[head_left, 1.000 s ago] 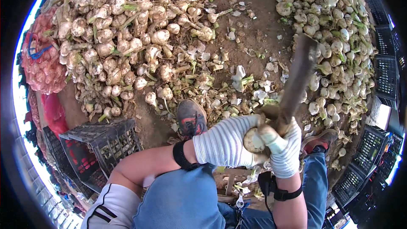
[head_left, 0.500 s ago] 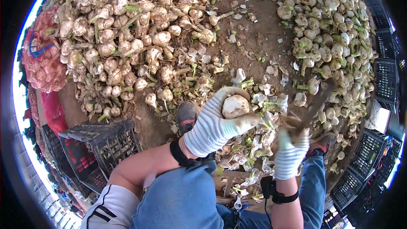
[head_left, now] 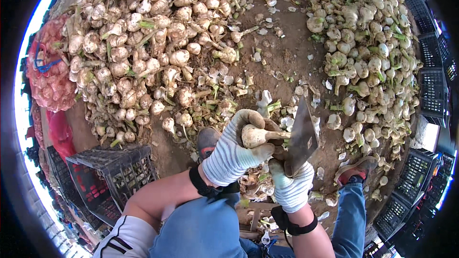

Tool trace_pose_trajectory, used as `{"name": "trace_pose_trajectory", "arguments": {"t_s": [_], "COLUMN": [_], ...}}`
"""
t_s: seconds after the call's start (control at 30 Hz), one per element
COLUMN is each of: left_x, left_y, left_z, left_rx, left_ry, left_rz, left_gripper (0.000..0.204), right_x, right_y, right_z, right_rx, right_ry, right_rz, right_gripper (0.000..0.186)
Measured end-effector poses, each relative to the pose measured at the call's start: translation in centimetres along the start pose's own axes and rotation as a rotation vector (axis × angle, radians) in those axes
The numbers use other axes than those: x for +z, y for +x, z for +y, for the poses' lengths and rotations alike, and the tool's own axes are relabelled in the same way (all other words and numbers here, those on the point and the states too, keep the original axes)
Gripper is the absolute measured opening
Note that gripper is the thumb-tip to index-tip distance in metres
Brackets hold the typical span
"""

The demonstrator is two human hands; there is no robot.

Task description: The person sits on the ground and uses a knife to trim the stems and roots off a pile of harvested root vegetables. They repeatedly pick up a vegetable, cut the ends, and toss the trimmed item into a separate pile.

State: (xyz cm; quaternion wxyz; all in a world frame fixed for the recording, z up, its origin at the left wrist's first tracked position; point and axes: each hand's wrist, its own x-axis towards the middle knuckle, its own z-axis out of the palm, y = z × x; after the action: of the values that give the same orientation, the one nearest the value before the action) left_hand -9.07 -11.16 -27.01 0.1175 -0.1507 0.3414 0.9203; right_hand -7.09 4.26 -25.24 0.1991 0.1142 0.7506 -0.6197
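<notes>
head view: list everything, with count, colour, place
held bulb: one, whitish, centre
blade: one, grey, right of bulb
bulb heaps: two, whitish brown, upper left and right
scraps: many, whitish, green, between heaps
ground: one, brown, between heaps
mesh sack: at least one, pinkish, left
crates: several, black, lower left, right
shoes: two, dark, red, below heaps
jeans: one, blue, bottom
wrist straps: two, black, lower centre
hands: two, gloved striped white, gripping bulb, blade

Watching remotely, I see at left a red mesh sack (head_left: 49,89) with a blue cord (head_left: 49,68), pinkish-red material (head_left: 59,131) below it and a black plastic crate (head_left: 106,154); at far right I make out stacked crates (head_left: 432,88), also black.
</notes>
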Motion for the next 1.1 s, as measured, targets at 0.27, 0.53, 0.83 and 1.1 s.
{"name": "trace_pose_trajectory", "arguments": {"t_s": [0.27,0.53,0.83,1.1], "left_x": [0.1,-0.2,0.2,-1.1], "left_y": [-0.1,-0.5,0.3,-0.2], "left_z": [0.6,1.4,0.2,-2.0], "left_rx": [-0.013,-0.033,0.105,0.139], "left_ry": [-0.098,-0.233,0.517,0.722], "left_rz": [-0.035,-0.088,-0.186,-0.082], "left_gripper": [0.046,0.046,0.042,0.039], "right_x": [1.2,-1.5,-0.2,0.5], "right_y": [0.5,-1.6,0.6,2.3], "right_z": [-1.2,13.4,1.3,2.0], "right_rx": [-0.145,0.233,0.081,0.161], "right_ry": [-0.059,-0.357,0.692,0.516], "right_rz": [0.068,-0.021,0.122,0.21], "right_gripper": [0.019,0.012,0.031,0.017]}}
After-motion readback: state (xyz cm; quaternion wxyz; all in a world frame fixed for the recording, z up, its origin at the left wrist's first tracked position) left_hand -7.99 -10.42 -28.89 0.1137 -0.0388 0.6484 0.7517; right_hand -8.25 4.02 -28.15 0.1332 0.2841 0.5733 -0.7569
